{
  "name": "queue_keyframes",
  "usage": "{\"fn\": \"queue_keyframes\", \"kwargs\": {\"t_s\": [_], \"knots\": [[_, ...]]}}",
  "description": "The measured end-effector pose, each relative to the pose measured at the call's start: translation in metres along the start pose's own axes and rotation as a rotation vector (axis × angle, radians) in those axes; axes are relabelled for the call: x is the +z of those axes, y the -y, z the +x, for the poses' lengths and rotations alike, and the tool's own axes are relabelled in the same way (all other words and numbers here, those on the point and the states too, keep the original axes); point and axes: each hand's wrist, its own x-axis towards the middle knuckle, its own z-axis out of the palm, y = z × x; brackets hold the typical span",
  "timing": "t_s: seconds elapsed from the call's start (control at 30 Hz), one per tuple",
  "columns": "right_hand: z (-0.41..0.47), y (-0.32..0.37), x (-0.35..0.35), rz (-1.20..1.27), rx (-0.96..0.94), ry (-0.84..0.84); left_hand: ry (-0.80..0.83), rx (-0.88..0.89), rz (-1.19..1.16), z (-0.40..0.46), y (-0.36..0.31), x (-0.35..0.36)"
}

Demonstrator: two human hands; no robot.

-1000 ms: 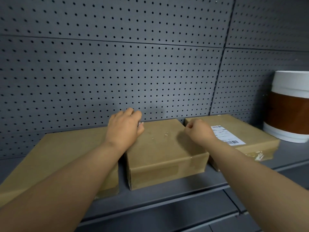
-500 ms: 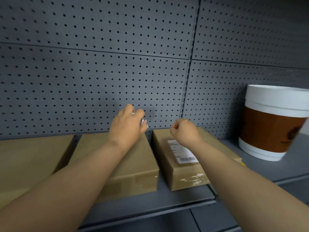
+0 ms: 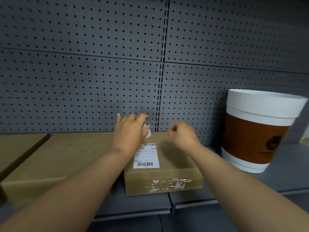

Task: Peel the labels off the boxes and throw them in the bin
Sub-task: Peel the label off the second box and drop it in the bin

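Both hands over the labelled box, a peeled scrap in the left.

Our left hand (image 3: pixel 128 131) holds a crumpled white label scrap (image 3: pixel 146 131) in its curled fingers above the box (image 3: pixel 173 164); our right hand (image 3: pixel 181 135) is a loose fist, gripping nothing we can see. The box still wears its label (image 3: pixel 146 155). A bare box (image 3: pixel 58 158) sits left; the bin (image 3: pixel 257 131) stands right on the shelf (image 3: pixel 267 183).
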Motion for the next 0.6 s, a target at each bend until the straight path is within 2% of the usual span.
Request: {"fn": "queue_keyframes", "kwargs": {"t_s": [0.3,0.6], "knots": [[0.003,-0.013,-0.021,0.001,0.046,-0.021,-0.075,0.089,-0.013,0.008,-0.019,0.004],[0.0,-0.019,-0.049,-0.041,0.071,-0.104,0.03,0.161,-0.196,0.023,-0.034,0.008]]}}
